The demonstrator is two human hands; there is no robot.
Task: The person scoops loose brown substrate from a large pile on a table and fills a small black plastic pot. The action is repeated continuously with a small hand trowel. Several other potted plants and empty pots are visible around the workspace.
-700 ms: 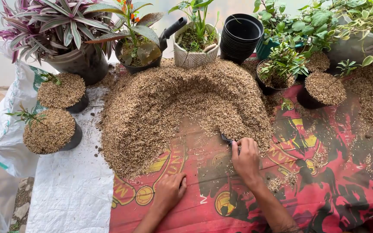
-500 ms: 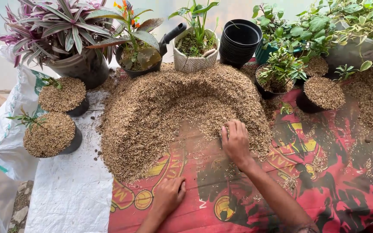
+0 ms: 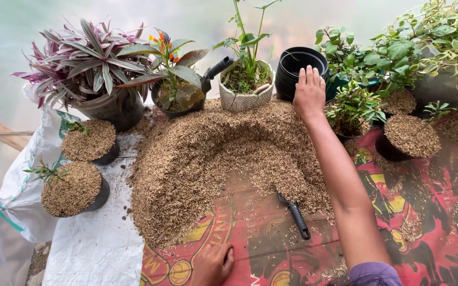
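The right hand (image 3: 309, 92) reaches, fingers spread flat, onto the stack of black nursery pots (image 3: 299, 71) beyond the husk pile (image 3: 208, 159); they look light, thin and flexible, probably best pinched at the rim, while the left hand (image 3: 214, 263) rests open on the mat (image 3: 271, 249).

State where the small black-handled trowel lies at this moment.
In the head view the trowel lies right of centre on the red patterned mat, blade tucked into the husk pile's inner edge, just left of the right forearm, untouched by either hand.
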